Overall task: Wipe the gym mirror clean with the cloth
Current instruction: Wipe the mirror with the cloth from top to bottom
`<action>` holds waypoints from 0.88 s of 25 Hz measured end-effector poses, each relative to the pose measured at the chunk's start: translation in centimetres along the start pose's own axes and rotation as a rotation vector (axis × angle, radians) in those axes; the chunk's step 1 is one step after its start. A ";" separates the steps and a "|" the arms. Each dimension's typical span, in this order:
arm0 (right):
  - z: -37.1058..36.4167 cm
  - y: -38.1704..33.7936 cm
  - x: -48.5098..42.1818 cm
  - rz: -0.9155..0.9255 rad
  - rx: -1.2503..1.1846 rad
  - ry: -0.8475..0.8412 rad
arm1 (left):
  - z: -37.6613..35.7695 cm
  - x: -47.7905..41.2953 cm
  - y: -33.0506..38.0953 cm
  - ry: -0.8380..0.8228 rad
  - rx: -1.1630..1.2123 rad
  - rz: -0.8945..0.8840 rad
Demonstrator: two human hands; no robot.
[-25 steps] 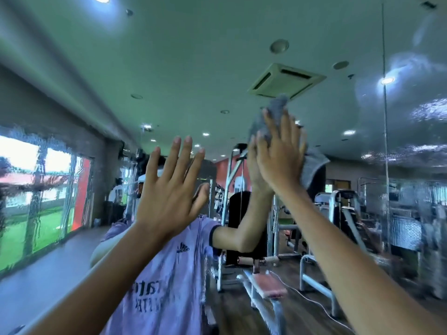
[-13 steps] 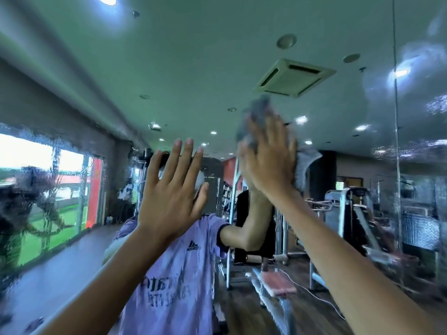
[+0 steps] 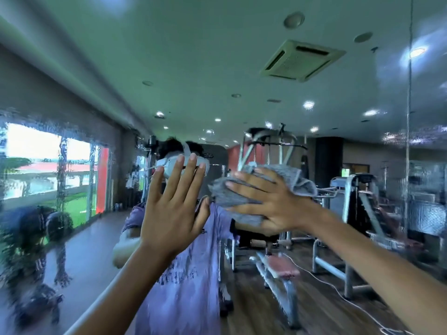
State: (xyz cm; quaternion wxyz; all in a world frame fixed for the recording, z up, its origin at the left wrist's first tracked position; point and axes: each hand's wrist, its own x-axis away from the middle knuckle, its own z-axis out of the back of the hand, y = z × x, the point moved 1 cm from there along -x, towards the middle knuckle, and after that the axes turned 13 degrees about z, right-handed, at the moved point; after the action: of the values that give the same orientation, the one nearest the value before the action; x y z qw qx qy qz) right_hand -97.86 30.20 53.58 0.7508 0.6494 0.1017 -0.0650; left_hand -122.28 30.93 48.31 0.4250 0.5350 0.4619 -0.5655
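Two bare forearms reach up from the bottom of the frame. The left hand (image 3: 174, 204) is raised with its fingers straight and slightly spread, palm toward the glass, holding nothing; whether it touches the glass cannot be told. Just beside it, the right hand (image 3: 271, 201) lies flat with its fingers extended to the left, pressing a crumpled grey cloth (image 3: 298, 181) against the mirror (image 3: 193, 56) at about head height. In the reflection, a person in a purple shirt (image 3: 183, 286) wears a white headset (image 3: 169, 163). Behind stand a padded bench (image 3: 278, 264) and a weight machine (image 3: 350, 189), with a bright window (image 3: 48, 160) on the left and a ceiling vent (image 3: 302, 60) above.
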 end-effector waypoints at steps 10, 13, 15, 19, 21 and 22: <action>-0.4 -0.8 0.4 -0.113 0.086 0.014 | 0.0 0.4 0.3 -0.004 0.002 0.039; 0.6 3.9 1.1 -0.419 0.114 0.021 | -0.1 0.5 0.6 -0.014 -0.001 0.051; 0.5 3.9 -2.2 -0.856 0.119 0.173 | -0.1 0.5 0.5 -0.015 -0.001 0.056; -0.7 -1.6 -1.4 -0.106 0.012 0.042 | 0.0 1.1 0.2 -0.024 0.000 0.031; 0.4 0.7 1.5 -0.076 0.030 -0.024 | 0.1 1.6 0.2 -0.035 -0.006 0.039; 0.7 2.2 1.5 -0.293 0.049 -0.006 | 0.0 1.6 0.3 -0.031 -0.011 0.047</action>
State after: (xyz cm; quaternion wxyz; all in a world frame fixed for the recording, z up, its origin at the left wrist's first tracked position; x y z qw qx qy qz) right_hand -95.83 29.92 55.41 0.7174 0.6456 0.1917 -0.1784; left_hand -122.08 30.87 46.66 0.4483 0.5347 0.4454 -0.5611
